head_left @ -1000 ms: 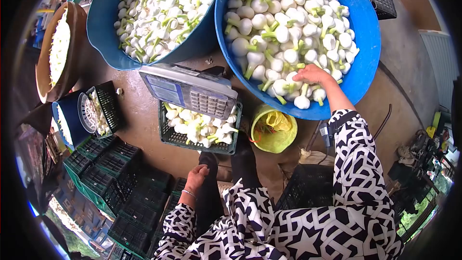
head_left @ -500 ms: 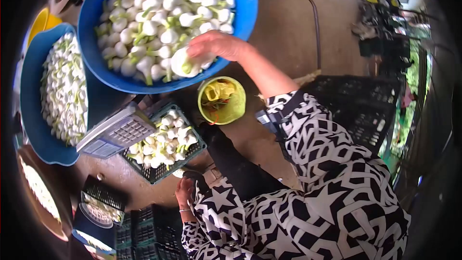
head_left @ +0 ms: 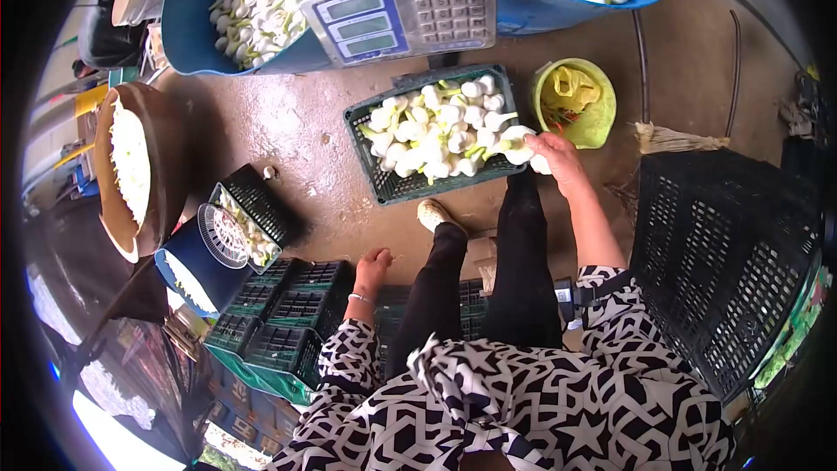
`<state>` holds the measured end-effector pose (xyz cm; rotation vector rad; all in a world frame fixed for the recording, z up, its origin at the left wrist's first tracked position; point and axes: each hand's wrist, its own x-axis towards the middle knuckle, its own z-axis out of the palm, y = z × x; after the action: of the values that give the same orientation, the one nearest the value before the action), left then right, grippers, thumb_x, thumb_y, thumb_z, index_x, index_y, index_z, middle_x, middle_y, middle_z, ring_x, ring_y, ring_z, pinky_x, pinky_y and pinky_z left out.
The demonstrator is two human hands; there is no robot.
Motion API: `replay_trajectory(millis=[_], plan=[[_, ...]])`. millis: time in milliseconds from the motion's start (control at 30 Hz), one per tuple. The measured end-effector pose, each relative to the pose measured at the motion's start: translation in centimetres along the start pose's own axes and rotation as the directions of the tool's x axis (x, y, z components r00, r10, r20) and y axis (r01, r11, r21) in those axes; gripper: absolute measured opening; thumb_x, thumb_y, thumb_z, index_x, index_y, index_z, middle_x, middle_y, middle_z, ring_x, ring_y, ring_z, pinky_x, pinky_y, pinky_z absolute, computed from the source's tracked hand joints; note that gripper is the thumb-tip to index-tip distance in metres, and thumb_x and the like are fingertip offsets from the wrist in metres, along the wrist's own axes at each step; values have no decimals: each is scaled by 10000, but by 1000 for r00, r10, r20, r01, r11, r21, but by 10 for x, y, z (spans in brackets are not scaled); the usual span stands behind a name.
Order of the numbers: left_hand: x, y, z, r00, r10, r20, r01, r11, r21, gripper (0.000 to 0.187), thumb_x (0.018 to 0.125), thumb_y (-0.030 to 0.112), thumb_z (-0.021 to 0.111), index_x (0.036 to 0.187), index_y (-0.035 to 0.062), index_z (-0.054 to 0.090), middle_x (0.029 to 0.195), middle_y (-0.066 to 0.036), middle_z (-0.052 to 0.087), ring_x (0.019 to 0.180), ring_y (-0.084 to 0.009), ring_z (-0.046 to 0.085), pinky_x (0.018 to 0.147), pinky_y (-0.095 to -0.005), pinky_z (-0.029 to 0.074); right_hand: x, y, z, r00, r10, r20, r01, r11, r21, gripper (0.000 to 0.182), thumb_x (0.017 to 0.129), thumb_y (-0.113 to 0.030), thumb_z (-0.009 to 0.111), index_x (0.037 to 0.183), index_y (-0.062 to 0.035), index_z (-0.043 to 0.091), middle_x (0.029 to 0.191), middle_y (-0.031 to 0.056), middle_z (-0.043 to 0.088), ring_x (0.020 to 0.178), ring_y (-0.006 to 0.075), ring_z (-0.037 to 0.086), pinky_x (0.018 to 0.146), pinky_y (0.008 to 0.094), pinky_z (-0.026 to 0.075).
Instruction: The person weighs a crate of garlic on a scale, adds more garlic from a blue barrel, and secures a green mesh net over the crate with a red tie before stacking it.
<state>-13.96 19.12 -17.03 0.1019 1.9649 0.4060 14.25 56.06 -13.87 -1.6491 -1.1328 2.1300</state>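
My right hand (head_left: 555,155) grips a white bulb with a green stalk (head_left: 518,142) at the right edge of a green crate (head_left: 392,187) heaped with the same white bulbs (head_left: 432,131). The crate sits on a weighing scale whose display and keypad (head_left: 401,10) stand just behind it. My left hand (head_left: 373,267) rests low beside my left knee, touching a stack of small dark green crates (head_left: 288,314), fingers loosely curled, holding nothing.
Two big blue tubs (head_left: 196,26) (head_left: 558,2) full of white bulbs stand behind the scale. A yellow-green bucket (head_left: 577,105) holds scraps. A large black crate (head_left: 728,262) is at my right. A brown tub (head_left: 166,166) and small filled crate (head_left: 248,214) lie left.
My right hand has come out of the blue tub with a bulb and moved down to the green crate on the scale. The view has swung; my left hand stays by the stacked crates.
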Motion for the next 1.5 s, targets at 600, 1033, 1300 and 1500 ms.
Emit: replay_trajectory(millis=[600,1033,1300,1500], plan=[[180,128,152,538,843,15,-608,375,700,412,725,236,685,1127,224,595,1273,-141,477,1210,-352,428,1044,-537,258,161,43,144,763,-584,277,574,415,-707,318,713,-318,764,736,-41,609,787,83,610,728,303,585,668,397,451],[183,81,95,767,493,-411,-456,869,193,687,759,226,742,1351,82,425,1257,-199,474,1168,-342,487,1010,-398,388,195,70,150,619,-581,529,727,168,-666,341,744,-151,708,1063,-66,619,1146,62,598,890,338,573,820,408,475],[157,54,90,778,506,-372,-616,731,-294,730,692,139,794,1343,80,468,1249,-90,512,1136,-195,519,939,-334,452,181,83,173,566,-432,702,712,-174,-681,352,727,-95,657,1077,-85,627,1089,70,609,852,317,574,782,409,472],[148,90,95,567,799,-203,-751,602,271,816,602,91,690,1377,176,448,972,-142,535,920,-342,495,830,-437,430,147,124,166,593,-240,768,760,-147,-633,152,704,-107,644,853,-91,621,858,60,575,760,285,567,660,405,487]])
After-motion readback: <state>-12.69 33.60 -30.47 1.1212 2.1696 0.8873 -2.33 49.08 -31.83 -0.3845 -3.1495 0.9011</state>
